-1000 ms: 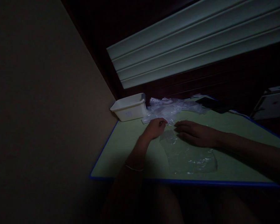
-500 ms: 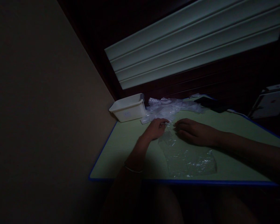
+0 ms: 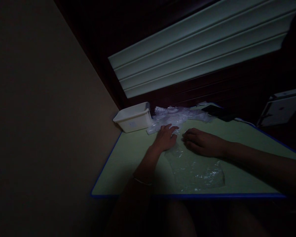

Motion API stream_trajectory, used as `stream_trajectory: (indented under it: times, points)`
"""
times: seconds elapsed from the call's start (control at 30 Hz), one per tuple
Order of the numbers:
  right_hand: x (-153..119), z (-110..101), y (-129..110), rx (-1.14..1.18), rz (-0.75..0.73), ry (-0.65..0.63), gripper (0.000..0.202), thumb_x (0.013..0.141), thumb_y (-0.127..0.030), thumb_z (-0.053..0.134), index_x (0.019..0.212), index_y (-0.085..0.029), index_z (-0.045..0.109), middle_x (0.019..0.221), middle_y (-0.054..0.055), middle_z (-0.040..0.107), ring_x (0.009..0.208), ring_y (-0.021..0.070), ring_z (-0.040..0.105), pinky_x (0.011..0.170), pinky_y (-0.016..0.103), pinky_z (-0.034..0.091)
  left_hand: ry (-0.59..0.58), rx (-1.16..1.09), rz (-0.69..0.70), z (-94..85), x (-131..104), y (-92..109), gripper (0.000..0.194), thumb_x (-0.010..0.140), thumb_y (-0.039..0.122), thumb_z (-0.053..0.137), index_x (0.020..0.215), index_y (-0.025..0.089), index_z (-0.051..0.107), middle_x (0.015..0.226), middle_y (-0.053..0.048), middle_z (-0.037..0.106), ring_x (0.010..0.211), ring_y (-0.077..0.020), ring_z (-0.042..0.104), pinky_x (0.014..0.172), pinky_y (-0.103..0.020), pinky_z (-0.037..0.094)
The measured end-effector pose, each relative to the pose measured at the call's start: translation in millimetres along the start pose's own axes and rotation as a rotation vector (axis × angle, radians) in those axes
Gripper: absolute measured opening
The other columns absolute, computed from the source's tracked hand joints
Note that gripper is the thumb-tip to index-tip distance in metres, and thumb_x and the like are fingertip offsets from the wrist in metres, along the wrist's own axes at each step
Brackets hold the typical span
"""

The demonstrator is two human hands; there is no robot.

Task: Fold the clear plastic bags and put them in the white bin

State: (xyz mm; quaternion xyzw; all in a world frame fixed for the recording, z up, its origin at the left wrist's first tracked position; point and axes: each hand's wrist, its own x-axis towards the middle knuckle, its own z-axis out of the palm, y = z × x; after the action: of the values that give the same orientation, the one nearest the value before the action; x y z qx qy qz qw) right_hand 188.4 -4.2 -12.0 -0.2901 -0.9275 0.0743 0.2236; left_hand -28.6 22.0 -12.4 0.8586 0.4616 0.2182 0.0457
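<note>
A clear plastic bag [image 3: 199,174] lies flat on the light green table [image 3: 111,174], its narrower end between my hands. My left hand [image 3: 165,137] rests at the upper left of the bag with its fingers apart. My right hand [image 3: 202,141] lies palm down over the bag's upper right side, its fingers bent and close together; whether they grip the film is too dark to tell. Just beyond my left hand is a heap of crumpled clear plastic [image 3: 172,116].
At the back left of the table stands a white plastic bin [image 3: 134,122]. Behind the heap, to the right, lies a dark item [image 3: 218,112]. A wall [image 3: 51,131] borders the left side, and a pale box-like object [image 3: 281,110] is at the far right.
The fingers of my left hand have spread apart from their more bent pose. My right hand looks nearly the same. The whole view has shifted slightly.
</note>
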Motion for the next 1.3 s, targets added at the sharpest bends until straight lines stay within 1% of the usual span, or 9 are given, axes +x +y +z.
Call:
stream_trajectory:
  times: [0.13,0.23,0.4,0.67,0.77,0.9,1.03,1.13,1.3]
  points:
    - [-0.3,2.4,1.7,0.012,-0.001,0.013,0.033,0.095,-0.03,0.041,0.108,-0.013,0.065,0.103,0.015,0.059,0.096,0.0249,0.057,0.09,0.043,0.049,-0.021,0.042,0.016,4.2,5.7,1.0,0.043,0.087,0.023,0.045,0.128,0.019,0.058,0.141,-0.014,0.048,0.129,-0.0309,0.037,0.109,-0.05,0.031]
    - [-0.1,2.5,1.0,0.015,-0.009,0.016,0.032,0.095,-0.03,0.041,0.107,-0.013,0.065,0.102,0.014,0.059,0.096,0.0248,0.056,0.09,0.043,0.048,-0.022,0.032,0.009,7.5,7.9,-1.3,0.038,0.087,0.022,0.045,0.122,0.018,0.061,0.133,-0.011,0.056,0.125,-0.0274,0.041,0.109,-0.045,0.033]
    - [1.4,0.9,-1.4,0.009,-0.004,0.002,0.033,0.095,-0.029,0.041,0.108,-0.01,0.065,0.101,0.016,0.059,0.096,0.0247,0.056,0.091,0.042,0.047,0.065,-0.051,0.0,8.0,9.9,-2.7,0.033,0.087,0.02,0.046,0.116,0.016,0.062,0.119,-0.009,0.06,0.119,-0.0231,0.046,0.109,-0.037,0.035]
    - [1.8,1.6,-1.7,0.007,0.0,0.011,0.031,0.095,-0.029,0.042,0.106,-0.011,0.066,0.1,0.016,0.059,0.094,0.0245,0.057,0.088,0.041,0.048,0.205,-0.318,0.062,3.1,11.7,5.9,0.029,0.084,0.012,0.05,0.11,0.017,0.062,0.114,-0.007,0.061,0.11,-0.0183,0.056,0.103,-0.034,0.042]
    - [1.2,1.3,-1.2,0.006,-0.004,0.01,0.031,0.095,-0.029,0.042,0.107,-0.011,0.065,0.102,0.016,0.059,0.095,0.0244,0.057,0.089,0.041,0.048,0.25,-0.333,0.065,2.8,12.0,5.8,0.036,0.082,0.011,0.053,0.117,0.018,0.059,0.111,-0.007,0.062,0.105,-0.0184,0.059,0.1,-0.036,0.044]
    - [1.3,-0.5,-1.8,0.004,-0.011,0.011,0.029,0.095,-0.028,0.043,0.106,-0.012,0.065,0.101,0.015,0.06,0.093,0.024,0.057,0.088,0.042,0.049,0.301,-0.402,0.082,3.7,12.6,0.7,0.058,0.077,0.006,0.056,0.132,0.021,0.047,0.117,-0.007,0.057,0.091,-0.0139,0.063,0.094,-0.035,0.047]
    - [1.1,-0.9,-2.6,0.002,-0.006,-0.001,0.03,0.095,-0.029,0.041,0.104,-0.012,0.064,0.1,0.015,0.059,0.092,0.0235,0.056,0.088,0.041,0.048,0.282,-0.504,0.044,4.5,12.3,-3.0,0.063,0.076,0.004,0.057,0.135,0.021,0.042,0.126,-0.011,0.053,0.083,-0.0101,0.064,0.085,-0.03,0.05]
    - [0.9,-0.6,-2.2,-0.004,-0.008,-0.001,0.031,0.096,-0.029,0.041,0.105,-0.011,0.064,0.099,0.015,0.059,0.093,0.0236,0.056,0.089,0.041,0.048,0.239,-0.52,0.0,5.0,11.3,-2.8,0.06,0.078,0.008,0.061,0.134,0.017,0.044,0.123,-0.011,0.058,0.08,-0.0101,0.064,0.081,-0.029,0.05]
    - [0.9,-0.5,-0.7,0.005,-0.009,-0.004,0.031,0.096,-0.029,0.041,0.106,-0.012,0.064,0.101,0.015,0.059,0.094,0.0238,0.056,0.089,0.042,0.048,0.167,-0.448,0.076,4.0,8.8,-0.4,0.051,0.08,0.01,0.062,0.13,0.016,0.052,0.109,-0.007,0.069,0.094,-0.0144,0.064,0.092,-0.032,0.048]
